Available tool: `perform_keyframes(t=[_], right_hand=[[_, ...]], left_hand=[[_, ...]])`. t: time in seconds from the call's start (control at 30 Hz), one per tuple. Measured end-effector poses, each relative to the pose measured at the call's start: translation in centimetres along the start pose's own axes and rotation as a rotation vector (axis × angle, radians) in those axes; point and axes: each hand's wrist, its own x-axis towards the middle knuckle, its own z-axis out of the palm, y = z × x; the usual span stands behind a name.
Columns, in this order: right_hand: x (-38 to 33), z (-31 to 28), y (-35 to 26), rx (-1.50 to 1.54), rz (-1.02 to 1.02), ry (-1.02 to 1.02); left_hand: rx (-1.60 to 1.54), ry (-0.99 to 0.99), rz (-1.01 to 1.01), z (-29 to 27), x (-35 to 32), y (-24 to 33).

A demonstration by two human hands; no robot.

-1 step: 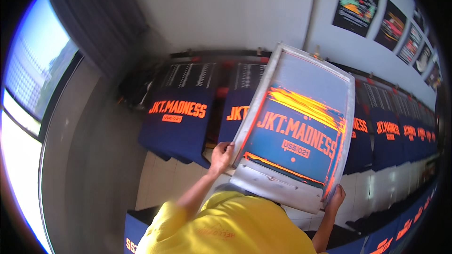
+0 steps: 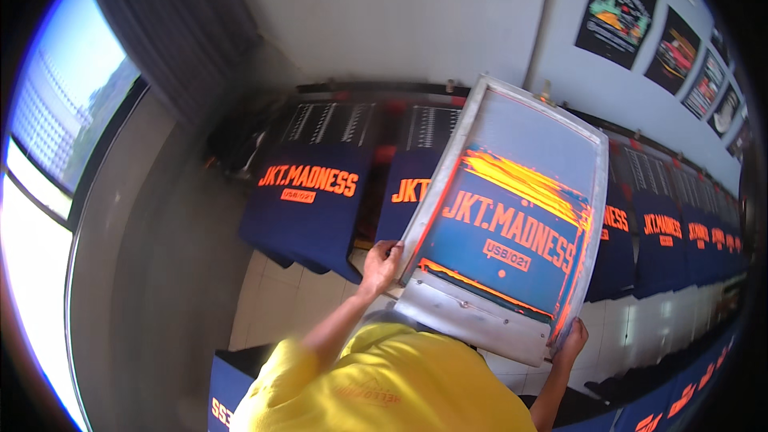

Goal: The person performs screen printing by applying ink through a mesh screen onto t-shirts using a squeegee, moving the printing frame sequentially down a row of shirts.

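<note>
Pale floor tiles (image 2: 288, 312) run below you, with a bright window (image 2: 56, 136) and a dark curtain (image 2: 184, 40) far to the left of your fingers, a plain white wall (image 2: 400, 16) ahead, and dark posters (image 2: 616, 12) hung high on the right. A long row of print boards carries navy shirts with orange lettering: one shirt (image 2: 308, 200) lies just left of your left fingers, a second (image 2: 408, 192) shows partly behind the frame, and more shirts (image 2: 680, 240) stretch away beyond your right fingers.

Your left hand (image 2: 382, 262) has its fingers curled closed around the lower left edge of the screen-printing frame (image 2: 512, 216), thumb on the front face. The frame stands tilted up between your two hands, its metal rim pale, its blue mesh streaked with orange ink, and a grey squeegee bar (image 2: 472, 316) lying along the bottom edge just right of your left fingers. Your right hand (image 2: 572, 342) grips the lower right corner, fingers wrapped behind the rim so only the knuckles show.

Against the earlier frame nothing has shifted: both hands sit at the same spots on the frame, and it holds the same tilt over the boards.
</note>
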Motion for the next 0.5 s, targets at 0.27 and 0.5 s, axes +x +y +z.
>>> perform_keyframes(t=[0.27, 0.5], right_hand=[[-1.6, 2.2, -6.2, 0.054, 0.076, 0.030], [-2.6, 2.7, -8.7, 0.063, 0.072, -0.080]], left_hand=[[0.092, -0.007, -0.032, -1.2, -2.6, 2.0], [0.128, 0.091, 0.020, -3.5, -5.1, 3.9]])
